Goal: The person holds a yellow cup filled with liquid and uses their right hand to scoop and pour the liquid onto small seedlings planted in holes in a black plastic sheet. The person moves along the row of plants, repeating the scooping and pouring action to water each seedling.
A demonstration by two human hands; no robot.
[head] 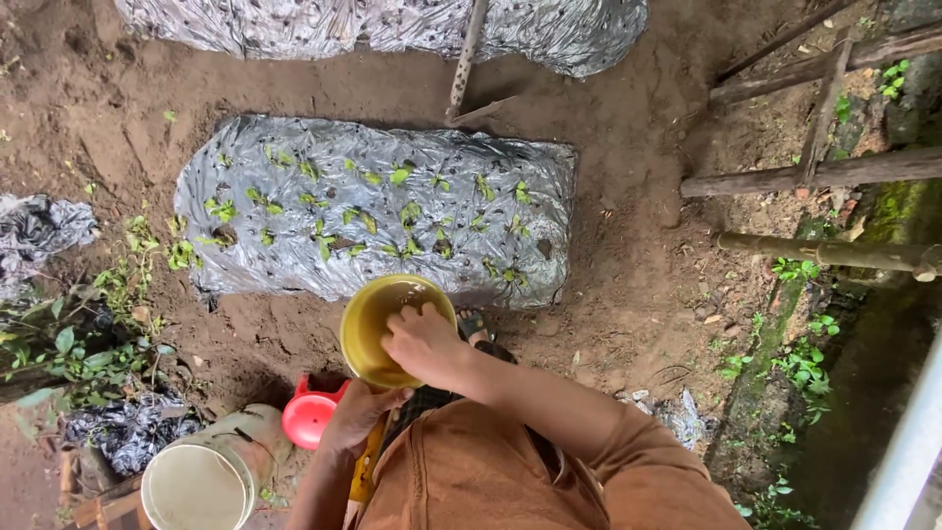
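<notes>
- The bowl [378,324] is round, yellow and smooth, maybe plastic; it sits tilted in front of the person's chest, just before the near edge of the bed [373,211].
- The bed is a long raised mound with rounded corners, covered with a wrinkled, shiny silver sheet; small green seedlings [358,218] stand out through holes in it.
- Beyond the bed lies a second bed [392,25] with the same silver cover, and a grey wooden stake [465,59] leans between the two.
- The soil [628,245] around the bed is brown, damp and crumbly.
- Right of the bed there are rough round poles [814,175], one with moss, and small weeds [800,363] under them.
- Near the left corner of the bed, lower down, a red plastic scoop [309,417] lies on the ground, and beside it a pale round bucket [196,486] with a whitish inside.
- Crumpled dark plastic [128,432] lies left of the bucket, among the leafy plants.
- The left hand [355,414] holds the bowl from below, fingers closed around its bottom edge.
- The right hand [422,344] reaches over the rim into the bowl, wrist bent, fingers curled down inside; I cannot tell if it grips something.
- The sleeve [638,456] is of brown cloth, with the elbow bent outward.
</notes>
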